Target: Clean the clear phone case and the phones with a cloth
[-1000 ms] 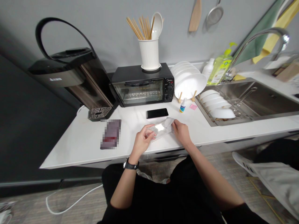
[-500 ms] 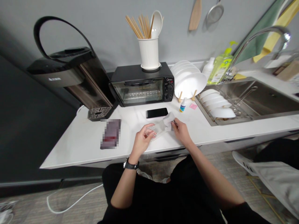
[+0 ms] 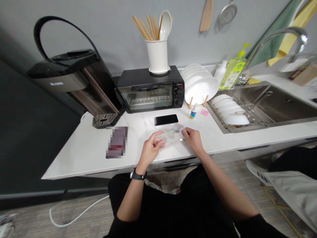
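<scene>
A clear plastic phone case [image 3: 169, 138] is held low over the counter's front part. My left hand [image 3: 151, 145] grips its left end, thumb on top and fingers around the side. At the right end, the fingers of my right hand [image 3: 193, 138] are pinched on a thin, whitish translucent sheet [image 3: 178, 127], part of which stands up above the case. Whether that sheet is stuck to the case I cannot tell. Just behind my hands, a black-screened phone [image 3: 166, 119] lies flat. Beyond my right hand stand a small spray bottle [image 3: 193, 111] and a pink packet [image 3: 204, 112].
A toaster oven [image 3: 151, 89] sits against the wall, carrying a utensil holder [image 3: 158, 56]. Left of it stands a drink dispenser [image 3: 81, 86]; a blurred purple item [image 3: 117, 142] lies in front. Racked plates [image 3: 201, 90] and a sink [image 3: 277, 105] with bowls are right. Another person's leg [image 3: 289, 185] shows lower right.
The whitish sheet has dropped lower and flatter, and more of the clear case's right part shows. My right hand has shifted slightly down and right; my left hand stays put.
</scene>
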Tool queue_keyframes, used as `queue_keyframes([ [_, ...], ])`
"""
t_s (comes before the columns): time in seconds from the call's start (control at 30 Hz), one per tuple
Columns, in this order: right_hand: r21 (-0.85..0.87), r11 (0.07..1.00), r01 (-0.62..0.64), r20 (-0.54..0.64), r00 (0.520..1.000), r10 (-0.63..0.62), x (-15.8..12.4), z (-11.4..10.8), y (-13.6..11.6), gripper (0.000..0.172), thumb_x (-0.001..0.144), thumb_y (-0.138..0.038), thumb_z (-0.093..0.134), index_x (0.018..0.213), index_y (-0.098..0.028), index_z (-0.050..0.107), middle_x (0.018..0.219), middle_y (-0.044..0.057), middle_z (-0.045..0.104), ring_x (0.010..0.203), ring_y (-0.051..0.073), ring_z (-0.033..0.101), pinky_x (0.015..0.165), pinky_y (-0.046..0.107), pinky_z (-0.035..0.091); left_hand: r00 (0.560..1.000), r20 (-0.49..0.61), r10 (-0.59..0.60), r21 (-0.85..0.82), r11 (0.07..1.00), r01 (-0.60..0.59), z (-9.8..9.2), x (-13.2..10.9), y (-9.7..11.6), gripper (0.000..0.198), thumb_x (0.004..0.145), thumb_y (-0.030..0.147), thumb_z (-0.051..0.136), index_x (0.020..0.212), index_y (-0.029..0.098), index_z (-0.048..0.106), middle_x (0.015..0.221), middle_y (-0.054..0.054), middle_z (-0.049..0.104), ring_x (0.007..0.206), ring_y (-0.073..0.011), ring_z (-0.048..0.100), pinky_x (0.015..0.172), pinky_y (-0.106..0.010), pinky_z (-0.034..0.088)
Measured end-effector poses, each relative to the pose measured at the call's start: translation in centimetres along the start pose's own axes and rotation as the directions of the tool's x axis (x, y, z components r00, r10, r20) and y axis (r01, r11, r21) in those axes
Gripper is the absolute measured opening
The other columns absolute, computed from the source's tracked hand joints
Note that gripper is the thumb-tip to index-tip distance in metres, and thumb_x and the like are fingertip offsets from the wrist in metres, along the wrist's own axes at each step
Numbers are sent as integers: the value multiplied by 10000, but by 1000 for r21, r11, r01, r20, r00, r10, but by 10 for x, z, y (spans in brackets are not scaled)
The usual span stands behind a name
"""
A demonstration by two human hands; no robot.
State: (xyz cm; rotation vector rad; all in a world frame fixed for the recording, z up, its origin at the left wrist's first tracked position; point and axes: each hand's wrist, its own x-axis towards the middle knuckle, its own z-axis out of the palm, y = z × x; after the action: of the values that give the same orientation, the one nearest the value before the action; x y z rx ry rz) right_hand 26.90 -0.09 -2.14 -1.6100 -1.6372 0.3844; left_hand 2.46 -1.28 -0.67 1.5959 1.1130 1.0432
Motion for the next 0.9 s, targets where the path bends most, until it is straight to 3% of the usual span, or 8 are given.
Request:
queue_keyframes([
  [0.1,-10,1000,-24,-13,1000,24,-1,1,0,528,1050,-544,385,615,-254,459,518,28,525,515,185,468,577,325,259,1000,17,1,1,1000,-1,0,0,-1,410,938,329,679,1328,209,632,841,-9,760,700,-150,718,692,-244,553],
  [0.27,12,1000,16,6,1000,-16,0,1,-4,404,1036,-486,419,729,-248,530,610,29,603,561,186,508,600,304,303,1000,-13,-22,-12,1000,22,1,0,-2,425,937,363,686,1329,208,632,864,-20,772,730,-167,734,701,-257,567],
  [0.43,30,999,-22,-31,999,23,-1,-3,-6,549,1048,-588,387,610,-259,418,520,15,495,523,178,444,580,323,259,1000,5,-24,-38,999,25,1,1,1,416,924,337,693,1316,211,633,846,-6,765,719,-153,728,704,-246,573],
  [0.6,76,997,14,-25,1000,-13,0,-4,-7,456,1020,-564,434,683,-257,436,581,-2,520,558,168,458,593,300,298,999,-31,-8,-24,1000,8,1,1,1,399,938,348,690,1306,207,625,868,-12,771,725,-150,733,697,-241,571],
  [0.77,111,994,-22,-46,999,27,-1,-4,-7,532,1048,-579,397,621,-261,402,499,-8,461,517,170,455,576,305,295,1000,10,-17,-21,1000,17,1,1,-2,403,947,359,686,1317,211,626,873,-14,774,733,-161,745,707,-257,584],
  [0.9,158,987,21,-40,999,-14,0,-4,-6,469,1010,-591,455,687,-250,452,578,-15,499,552,157,444,577,290,310,1000,-31,-1,-14,1000,1,1,1,-3,396,952,377,693,1306,213,624,890,-19,780,739,-159,743,719,-257,574],
])
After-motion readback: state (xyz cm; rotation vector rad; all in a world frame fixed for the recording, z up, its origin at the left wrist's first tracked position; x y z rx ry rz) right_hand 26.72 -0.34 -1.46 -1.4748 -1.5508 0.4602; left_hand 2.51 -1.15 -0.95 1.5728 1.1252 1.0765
